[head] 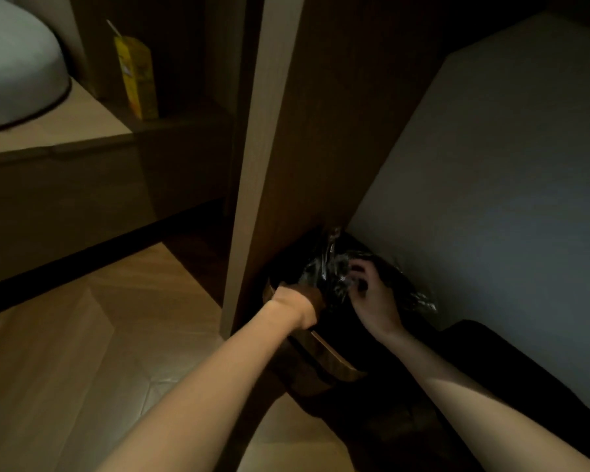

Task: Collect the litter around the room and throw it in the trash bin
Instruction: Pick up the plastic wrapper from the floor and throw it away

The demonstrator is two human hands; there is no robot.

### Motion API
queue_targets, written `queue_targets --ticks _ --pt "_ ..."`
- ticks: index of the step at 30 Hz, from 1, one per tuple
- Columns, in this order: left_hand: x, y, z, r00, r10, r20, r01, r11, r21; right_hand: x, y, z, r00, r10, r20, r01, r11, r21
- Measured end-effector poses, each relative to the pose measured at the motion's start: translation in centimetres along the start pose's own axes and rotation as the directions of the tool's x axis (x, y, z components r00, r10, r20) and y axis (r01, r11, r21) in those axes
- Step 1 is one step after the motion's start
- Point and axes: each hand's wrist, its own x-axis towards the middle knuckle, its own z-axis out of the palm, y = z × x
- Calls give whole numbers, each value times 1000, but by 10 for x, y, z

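— What's crowding them down there?
— The trash bin [334, 357] is wedged between an upright wooden panel [263, 165] and a white wall [491, 165], with something dark [498, 369] just beside it.
— And the hands?
— The left hand [295, 301] is hooked over the bin's rim, fingertips hidden. The right hand [372, 294] has bent fingers in crumpled shiny plastic [327, 270] atop the bin. Pinching or not, I can't tell.
— Other litter?
— A yellow juice carton [137, 76] with a straw, upright on a shelf [184, 117]. Wood floor [82, 352], dim light.
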Motion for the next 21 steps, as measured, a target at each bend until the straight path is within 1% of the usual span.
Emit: queue_targets --ticks 2,4,5,7,9,10,11,12,13,14,15,17,19,21 --pt "-17 -9 -5 994 9 -110 -8 1000 8 4 2 6 990 -46 133 52 998 -47" --pt "-33 -18 -6 964 40 -262 -25 998 60 9 5 19 968 -47 246 60 997 -44" --pt "-40 -23 -5 943 51 -328 -21 995 96 12 7 28 949 -38 314 46 999 -20" --pt "-47 -36 2 907 70 -414 -18 992 128 13 10 47 886 17 463 -3 999 -33" --pt "-51 -50 12 899 83 -430 -45 994 97 15 16 61 793 108 600 -23 989 -147" --pt "-52 -57 17 900 96 -426 -69 995 79 13 16 63 746 154 648 -6 974 -224" --pt "-52 -62 22 898 116 -424 -94 993 71 16 21 67 714 178 677 21 961 -275" --pt "-53 -65 26 896 133 -424 -117 991 64 15 19 65 698 195 689 38 950 -308" --pt "-53 -66 29 893 143 -426 -130 990 60 18 20 63 696 199 690 28 952 -303" --pt "-53 -67 30 890 148 -431 -136 989 57 18 16 58 715 195 672 1 960 -280" --pt "-53 -66 32 886 147 -439 -136 989 57 21 18 55 745 172 644 -13 970 -244" --pt "-55 -64 33 879 143 -454 -132 990 56 24 18 46 816 135 562 10 969 -247" --pt "-61 -60 32 880 127 -457 -125 992 35 22 16 32 884 105 455 68 935 -347" --pt "-72 -55 28 891 90 -444 -103 995 -4 12 9 17 917 107 385 52 924 -379"
